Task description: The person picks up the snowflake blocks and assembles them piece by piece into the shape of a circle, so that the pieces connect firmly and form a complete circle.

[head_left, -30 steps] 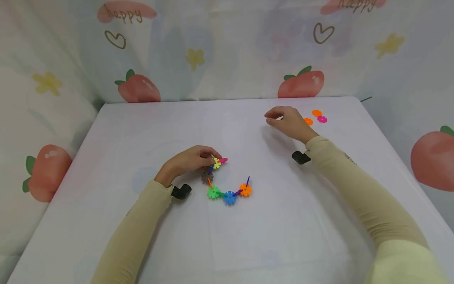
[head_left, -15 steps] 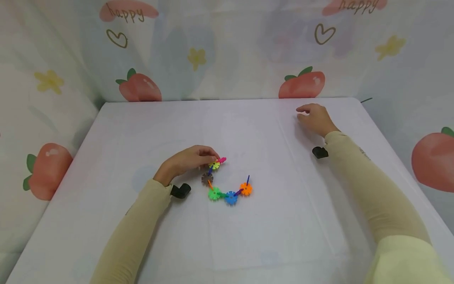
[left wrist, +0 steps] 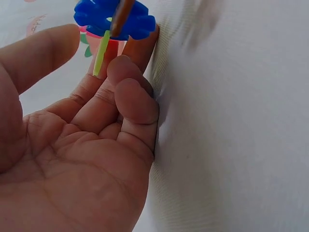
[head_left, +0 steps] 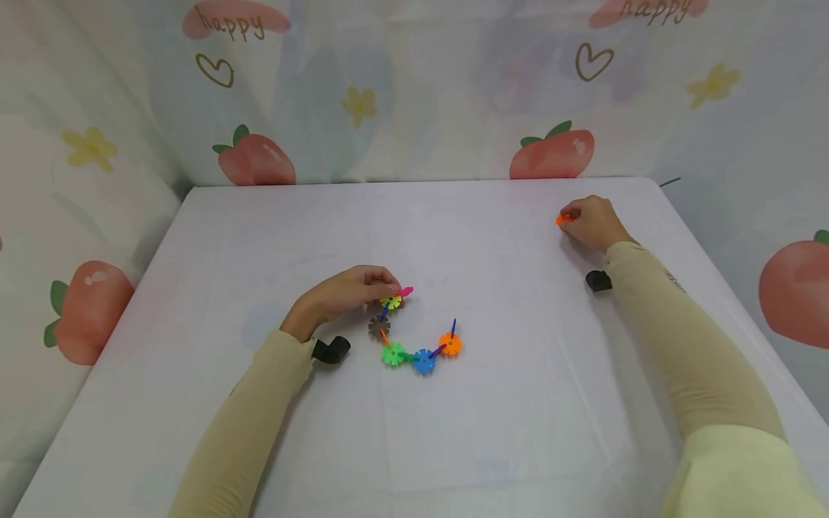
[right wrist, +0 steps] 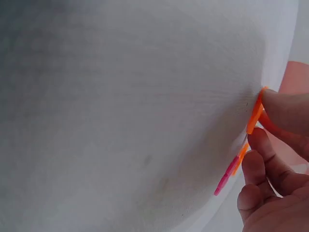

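Note:
A curved chain of notched plastic snowflake discs lies mid-table. My left hand (head_left: 352, 288) pinches its far end at the yellow disc (head_left: 391, 302), beside a pink disc (head_left: 406, 291). From there run a dark blue disc (left wrist: 113, 19), a brown disc (head_left: 378, 327), then green (head_left: 392, 354), a lighter blue disc (head_left: 424, 362) and an orange disc (head_left: 450, 344), topped by an upright dark blue disc (head_left: 454, 326). At the back right, my right hand (head_left: 597, 223) pinches a loose orange disc (right wrist: 257, 113) between thumb and finger.
In the right wrist view, a loose pink disc (right wrist: 226, 176) and another orange disc (right wrist: 240, 159) lie on the cloth beside the right fingers; the hand hides them from the head view. A patterned curtain (head_left: 421, 93) rises behind the white table (head_left: 518, 403).
My right hand has moved right to the loose discs, lowered, and taken hold of an orange one. My left hand stays at the chain's yellow end, nearly still.

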{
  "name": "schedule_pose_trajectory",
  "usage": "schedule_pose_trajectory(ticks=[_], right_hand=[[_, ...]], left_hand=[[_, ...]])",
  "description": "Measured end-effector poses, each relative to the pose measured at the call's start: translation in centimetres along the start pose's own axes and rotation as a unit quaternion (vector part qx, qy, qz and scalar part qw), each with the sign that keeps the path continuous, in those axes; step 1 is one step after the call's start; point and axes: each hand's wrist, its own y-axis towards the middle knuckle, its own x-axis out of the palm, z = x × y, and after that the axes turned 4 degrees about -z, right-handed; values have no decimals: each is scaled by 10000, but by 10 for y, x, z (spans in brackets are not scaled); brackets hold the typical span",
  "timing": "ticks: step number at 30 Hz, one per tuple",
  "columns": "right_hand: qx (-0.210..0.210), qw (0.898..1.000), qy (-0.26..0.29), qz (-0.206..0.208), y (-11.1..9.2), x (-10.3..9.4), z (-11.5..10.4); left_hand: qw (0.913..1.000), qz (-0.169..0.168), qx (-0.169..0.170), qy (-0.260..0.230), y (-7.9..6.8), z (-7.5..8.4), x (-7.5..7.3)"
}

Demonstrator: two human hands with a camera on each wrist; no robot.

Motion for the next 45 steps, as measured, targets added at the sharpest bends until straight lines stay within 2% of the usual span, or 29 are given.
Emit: schedule_pose_trajectory(ticks=[4,11,16,21,27,33,40,45], right_hand=[[129,9999,-25,-110,-2,-1,-2],[1,9999,2,135,-6,1,-1],[-160,9996,119,212,-10,4,-4],[-206,9983,471,259,-14,7,-12],[-273,9956,882,167,-19,13,-35],[-365,9901,1352,-131,-21,21,-61],[-814,9770,1924,-429,-25,39,-93],[-1154,9681,2129,-639,-32,55,-115]], left_hand=[[10000,-4,-25,33,0,1,1],[9992,-14,-357,179,0,4,2],[9988,-2,-410,256,-1,5,2],[9989,-23,-404,233,-1,4,2],[9990,-31,-361,261,0,3,2],[9988,-25,-362,318,0,3,1],[9989,-33,-319,338,-1,4,1],[9992,-80,-255,303,-2,4,1]])
